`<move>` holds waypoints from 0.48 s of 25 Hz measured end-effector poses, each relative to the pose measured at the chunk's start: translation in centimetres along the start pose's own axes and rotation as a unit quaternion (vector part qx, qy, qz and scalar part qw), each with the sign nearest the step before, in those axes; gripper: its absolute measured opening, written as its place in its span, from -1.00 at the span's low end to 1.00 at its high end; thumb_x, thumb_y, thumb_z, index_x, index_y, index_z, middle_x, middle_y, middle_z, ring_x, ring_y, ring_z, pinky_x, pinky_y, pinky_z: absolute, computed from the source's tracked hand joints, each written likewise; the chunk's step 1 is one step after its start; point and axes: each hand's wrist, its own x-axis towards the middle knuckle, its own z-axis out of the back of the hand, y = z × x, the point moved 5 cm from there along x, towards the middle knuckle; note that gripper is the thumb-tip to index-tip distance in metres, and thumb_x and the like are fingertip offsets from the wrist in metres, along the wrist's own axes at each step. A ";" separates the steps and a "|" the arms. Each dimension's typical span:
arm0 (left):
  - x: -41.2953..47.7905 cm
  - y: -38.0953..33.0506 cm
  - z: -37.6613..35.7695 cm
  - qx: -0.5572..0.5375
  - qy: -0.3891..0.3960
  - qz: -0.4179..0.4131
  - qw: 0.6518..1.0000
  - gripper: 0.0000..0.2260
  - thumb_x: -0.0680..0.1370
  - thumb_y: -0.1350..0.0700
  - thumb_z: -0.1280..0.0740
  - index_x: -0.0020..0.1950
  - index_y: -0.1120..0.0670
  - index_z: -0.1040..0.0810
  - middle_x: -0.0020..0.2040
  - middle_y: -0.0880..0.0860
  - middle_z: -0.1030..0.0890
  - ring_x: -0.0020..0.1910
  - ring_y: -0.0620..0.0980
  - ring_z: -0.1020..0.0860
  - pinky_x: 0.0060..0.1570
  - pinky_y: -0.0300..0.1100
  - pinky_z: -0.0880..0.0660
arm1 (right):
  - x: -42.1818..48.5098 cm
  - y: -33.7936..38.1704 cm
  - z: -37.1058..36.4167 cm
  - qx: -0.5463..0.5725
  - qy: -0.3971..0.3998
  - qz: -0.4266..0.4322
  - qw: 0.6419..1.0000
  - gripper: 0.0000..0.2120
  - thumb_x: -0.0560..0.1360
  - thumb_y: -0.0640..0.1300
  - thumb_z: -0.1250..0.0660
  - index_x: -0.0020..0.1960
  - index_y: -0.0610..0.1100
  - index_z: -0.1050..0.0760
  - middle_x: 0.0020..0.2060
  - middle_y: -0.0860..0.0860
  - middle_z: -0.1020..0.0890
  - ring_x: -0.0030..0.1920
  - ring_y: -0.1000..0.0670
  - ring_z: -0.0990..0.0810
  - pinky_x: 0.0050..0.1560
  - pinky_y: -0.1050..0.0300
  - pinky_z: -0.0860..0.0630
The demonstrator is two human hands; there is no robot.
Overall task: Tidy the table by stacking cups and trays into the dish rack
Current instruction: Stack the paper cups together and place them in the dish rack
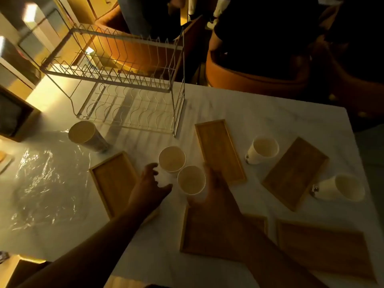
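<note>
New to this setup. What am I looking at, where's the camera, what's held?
No robot here: one head-worn camera looks down at a person's bare hands. On the marble table stands an empty two-tier wire dish rack. Five paper cups and five wooden trays lie scattered; one cup lies tipped. The left hand and right hand flank the centre pair of cups, fingers spread. The blur hides whether the right hand touches a cup. Nothing looks lifted.

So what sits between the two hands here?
In the head view, two upright paper cups, side by side, sit between the left hand and the right hand. Neither hand clearly grips one yet.
</note>
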 end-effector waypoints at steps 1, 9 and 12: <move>0.9 -0.5 0.4 0.013 -0.002 -0.025 1.000 -0.17 0.37 -0.09 -0.59 0.49 -0.16 -0.17 0.29 0.00 -0.49 0.03 -0.09 -0.56 -0.15 -0.22 -0.57 | 0.8 0.3 -0.3 -0.010 0.012 -0.002 1.000 0.03 0.29 0.40 -0.39 0.56 0.19 0.10 0.49 0.05 -0.24 0.41 0.02 -0.30 0.25 0.11 -0.37; 5.9 -2.7 1.7 0.138 0.092 -0.161 0.973 0.12 0.25 -0.13 -0.65 0.59 -0.21 0.04 0.54 0.04 -0.27 0.40 0.08 -0.38 0.26 0.08 -0.50 | 4.2 0.2 -2.9 -0.075 0.089 -0.028 0.993 0.08 0.30 0.29 -0.49 0.53 0.21 0.19 0.51 -0.01 -0.21 0.44 -0.13 -0.31 0.22 -0.02 -0.45; 6.4 -2.9 1.6 0.125 0.095 -0.168 0.973 0.02 0.27 -0.13 -0.63 0.57 -0.17 -0.09 0.49 0.03 -0.37 0.36 0.09 -0.44 0.21 0.06 -0.54 | 4.4 0.1 -3.2 -0.080 0.108 -0.030 0.990 0.01 0.33 0.28 -0.46 0.53 0.17 0.12 0.50 0.01 -0.25 0.42 -0.12 -0.34 0.20 0.00 -0.47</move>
